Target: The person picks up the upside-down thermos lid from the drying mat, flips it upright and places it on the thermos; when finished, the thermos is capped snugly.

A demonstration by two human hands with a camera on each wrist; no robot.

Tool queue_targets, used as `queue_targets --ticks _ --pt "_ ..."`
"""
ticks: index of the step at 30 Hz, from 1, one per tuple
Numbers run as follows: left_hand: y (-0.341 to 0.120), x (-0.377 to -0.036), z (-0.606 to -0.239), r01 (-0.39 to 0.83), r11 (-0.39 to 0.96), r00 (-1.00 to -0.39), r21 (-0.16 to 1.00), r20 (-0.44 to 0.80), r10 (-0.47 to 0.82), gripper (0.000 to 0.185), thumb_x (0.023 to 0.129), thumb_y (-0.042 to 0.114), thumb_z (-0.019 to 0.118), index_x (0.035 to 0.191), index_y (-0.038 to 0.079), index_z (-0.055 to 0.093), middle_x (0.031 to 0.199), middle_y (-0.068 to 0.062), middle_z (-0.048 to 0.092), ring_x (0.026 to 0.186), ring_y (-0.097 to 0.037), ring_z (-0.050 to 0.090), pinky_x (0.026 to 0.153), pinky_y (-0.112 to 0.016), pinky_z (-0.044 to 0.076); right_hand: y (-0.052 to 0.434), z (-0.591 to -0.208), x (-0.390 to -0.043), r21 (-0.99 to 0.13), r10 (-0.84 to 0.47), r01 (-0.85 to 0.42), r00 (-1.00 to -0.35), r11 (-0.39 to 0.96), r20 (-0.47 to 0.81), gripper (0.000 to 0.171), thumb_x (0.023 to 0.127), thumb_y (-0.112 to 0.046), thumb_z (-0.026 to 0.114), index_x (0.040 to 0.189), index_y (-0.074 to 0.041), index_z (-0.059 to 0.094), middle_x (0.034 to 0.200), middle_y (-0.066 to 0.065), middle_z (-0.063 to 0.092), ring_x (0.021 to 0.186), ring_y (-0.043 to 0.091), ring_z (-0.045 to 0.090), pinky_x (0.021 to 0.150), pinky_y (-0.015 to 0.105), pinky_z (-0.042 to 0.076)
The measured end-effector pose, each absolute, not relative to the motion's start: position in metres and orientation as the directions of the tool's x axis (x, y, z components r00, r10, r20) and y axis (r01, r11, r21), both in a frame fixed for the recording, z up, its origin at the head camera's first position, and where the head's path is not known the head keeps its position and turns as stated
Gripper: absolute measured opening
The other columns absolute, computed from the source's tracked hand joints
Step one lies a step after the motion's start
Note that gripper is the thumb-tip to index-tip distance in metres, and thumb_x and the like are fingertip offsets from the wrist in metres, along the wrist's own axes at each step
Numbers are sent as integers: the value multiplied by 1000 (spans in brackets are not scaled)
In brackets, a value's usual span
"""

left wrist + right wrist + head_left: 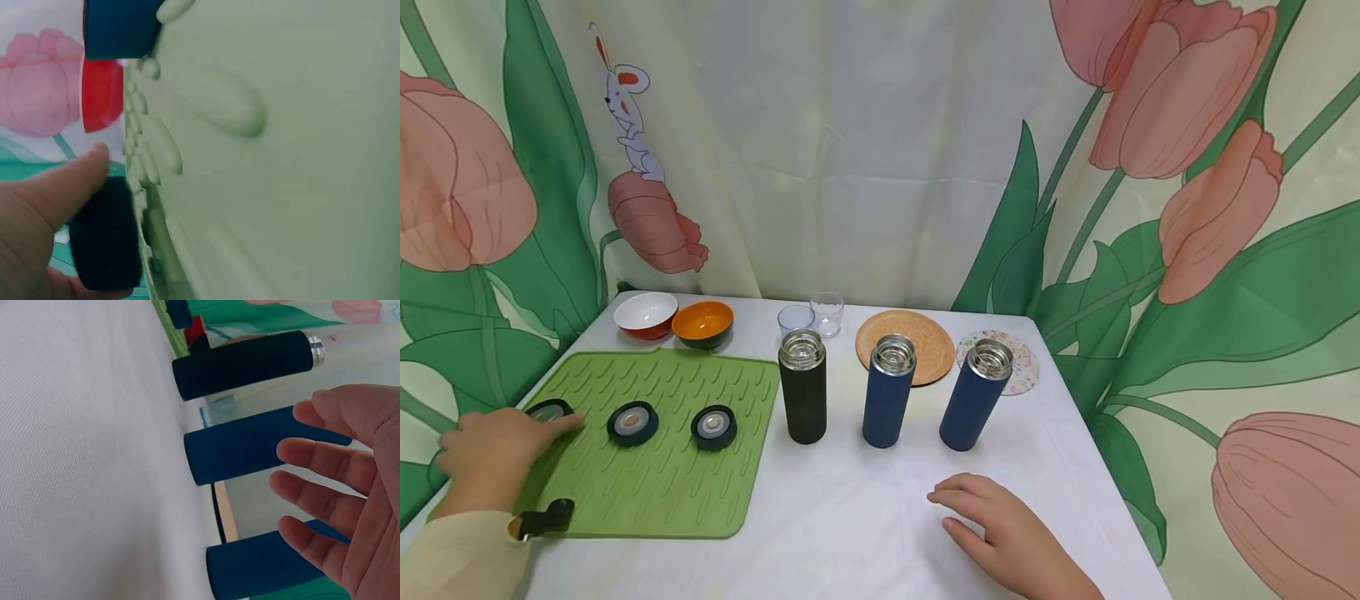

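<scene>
Head view, items as they lie.

1. My left hand (493,454), at the left edge of the green mat (647,492): fingers curled around the leftmost lid (550,409), which rests on the mat. The left wrist view shows my thumb (69,181) against the lid's dark side.
2. Two more lids, the middle lid (632,422) and the right lid (713,427), lying flat on the mat, untouched.
3. Three flasks upright and uncapped on the tabletop just right of the mat: a black flask (802,387), a middle blue flask (888,392), a right blue flask (974,396). By my judgement nothing is capped yet; all three lids remain to be fitted.
4. My right hand (1000,533), near the front edge: fingers spread and relaxed, holding nothing, apart from the flasks.
5. Back edge: a white bowl (645,313), an orange bowl (703,323), two small glasses (812,316), an orange plate (925,333), a speckled coaster (1022,367). None stands between mat and flasks.
</scene>
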State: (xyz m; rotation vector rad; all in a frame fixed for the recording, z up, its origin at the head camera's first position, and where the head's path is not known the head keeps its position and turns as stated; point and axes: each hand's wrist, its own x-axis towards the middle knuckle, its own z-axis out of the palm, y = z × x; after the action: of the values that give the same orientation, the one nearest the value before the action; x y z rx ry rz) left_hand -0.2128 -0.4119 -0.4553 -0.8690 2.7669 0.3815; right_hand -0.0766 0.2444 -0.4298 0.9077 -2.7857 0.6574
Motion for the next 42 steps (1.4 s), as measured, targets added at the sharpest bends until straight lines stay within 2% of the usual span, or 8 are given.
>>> queue_targets --ticks 6,9,11,17,22,26,34,42 --pt "-390 -192 -441 -464 862 -885 204 -77 -459 131 88 96 36 133 -26 47 128 -54 32 120 -73 36 83 -76 45 244 -431 -75 -387 -502 -552 -833 739 231 26 103 -31 71 130 -32 73 126 -19 67 114 7 67 98 37 59" --pt "-363 -178 -430 -314 920 -930 236 120 -349 118 90 90 47 124 -24 53 122 -48 39 110 -69 39 78 -74 43 243 -435 -76 -401 -479 -539 -842 741 248 33 101 -42 72 132 -32 72 125 -19 68 113 6 67 96 38 59" --pt "-338 -170 -423 -183 945 -935 271 249 -252 107 90 83 59 117 -21 59 121 -45 44 107 -65 41 82 -74 41 242 -437 -78 -409 -462 -539 -842 736 277 38 98 -47 74 133 -33 70 123 -20 69 111 3 66 94 37 58" --pt "-251 -150 -408 291 923 -827 253 551 110 79 69 62 92 100 -7 68 127 -30 56 117 -53 45 95 -67 41 230 -440 -85 -476 -409 -531 -846 701 341 58 90 -56 79 141 -31 67 113 -23 67 102 -1 65 87 31 58" --pt "-185 -134 -408 525 823 -768 217 538 348 78 62 76 89 98 10 70 133 -15 58 125 -39 47 99 -59 47 211 -434 -94 -618 -405 -462 -882 636 243 82 83 -54 86 155 -29 55 111 -21 62 103 7 65 88 30 57" --pt "-141 -129 -412 636 726 -733 261 497 464 79 63 90 76 97 19 69 135 -4 58 126 -26 48 100 -50 51 197 -434 -98 -646 -464 -501 -851 576 246 92 80 -50 89 160 -28 49 114 -15 63 106 12 66 89 30 57" --pt "-93 -131 -418 805 536 -579 255 531 618 75 57 87 80 97 25 65 132 3 57 122 -16 48 96 -38 55 184 -441 -98 -607 -519 -620 -773 498 364 91 79 -52 88 159 -30 51 118 -11 64 104 10 67 86 28 57" --pt "-81 -134 -422 825 488 -560 285 530 637 73 55 78 87 101 26 67 131 4 56 120 -16 48 96 -37 54 183 -441 -99 -608 -510 -630 -767 484 389 82 76 -39 93 150 -22 62 112 -12 63 99 13 65 87 25 56"
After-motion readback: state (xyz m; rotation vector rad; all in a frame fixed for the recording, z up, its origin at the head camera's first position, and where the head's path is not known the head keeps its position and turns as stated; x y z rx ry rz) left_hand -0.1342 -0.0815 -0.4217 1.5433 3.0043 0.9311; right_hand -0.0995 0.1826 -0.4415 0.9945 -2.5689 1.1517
